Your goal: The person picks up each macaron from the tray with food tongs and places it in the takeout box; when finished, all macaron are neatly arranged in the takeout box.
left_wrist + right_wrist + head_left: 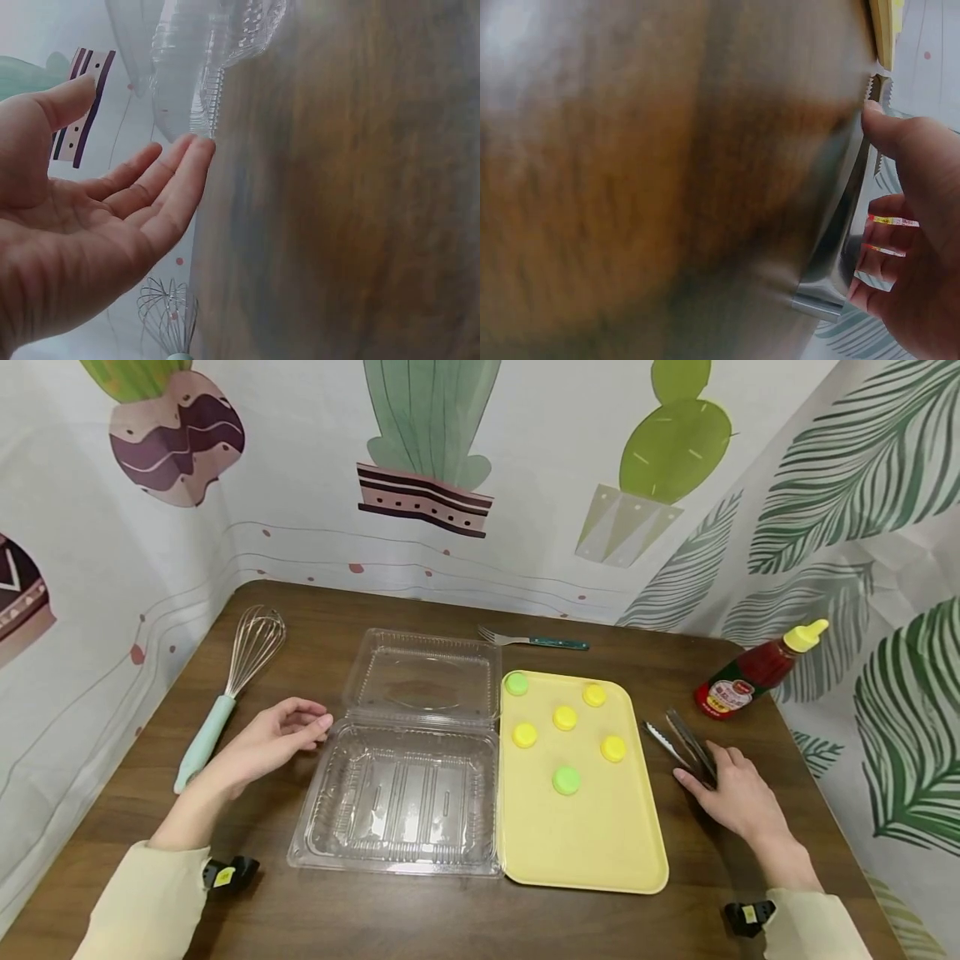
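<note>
My left hand (281, 739) has its fingers loosely extended beside the left edge of a clear plastic hinged container (408, 856), fingertips right by the fold between base and raised lid (360, 681). The palm shows bare in the left wrist view. My right hand (738, 793) is around metal tongs (693, 747) on the table, thumb on one side and relaxed fingers on the other. The tongs' serrated tips are apart and point away from me. Between the hands lies a yellow tray (592, 852) with several green caps (566, 781) and yellow caps (613, 748).
A whisk (202, 743) with a pale green handle lies on the left. Behind the container lies a fork (558, 643) with a teal handle. A red sauce bottle (757, 672) with a yellow top stands at the back right. Patterned cloth (540, 527) hangs behind the table (420, 918).
</note>
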The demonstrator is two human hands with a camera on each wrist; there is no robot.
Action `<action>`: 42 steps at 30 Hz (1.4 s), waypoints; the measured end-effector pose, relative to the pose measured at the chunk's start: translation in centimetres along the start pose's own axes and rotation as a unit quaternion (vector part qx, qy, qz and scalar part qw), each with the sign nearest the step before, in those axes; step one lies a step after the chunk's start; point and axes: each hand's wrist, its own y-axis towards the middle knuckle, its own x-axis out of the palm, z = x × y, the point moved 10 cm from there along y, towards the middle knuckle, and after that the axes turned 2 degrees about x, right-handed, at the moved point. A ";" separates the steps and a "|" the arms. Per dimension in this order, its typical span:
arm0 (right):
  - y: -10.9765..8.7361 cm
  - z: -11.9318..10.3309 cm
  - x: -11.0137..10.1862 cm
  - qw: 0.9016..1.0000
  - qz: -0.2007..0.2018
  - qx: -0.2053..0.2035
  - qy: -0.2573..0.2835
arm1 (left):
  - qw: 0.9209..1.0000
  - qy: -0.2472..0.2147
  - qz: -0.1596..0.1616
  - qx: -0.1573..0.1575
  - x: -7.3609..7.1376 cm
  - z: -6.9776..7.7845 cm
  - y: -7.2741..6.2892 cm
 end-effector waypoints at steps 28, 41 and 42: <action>0.1 -0.1 -0.2 0.997 0.056 -0.008 0.049 | 0.999 -0.052 0.003 0.009 1.6 -1.1 -0.3; 0.1 0.2 -0.3 0.995 0.065 -0.010 0.071 | 0.998 -0.051 0.005 0.032 1.7 -0.4 -0.5; 0.1 0.2 -0.3 0.995 0.067 -0.011 0.072 | 0.998 -0.050 0.004 0.035 1.8 -0.3 -0.5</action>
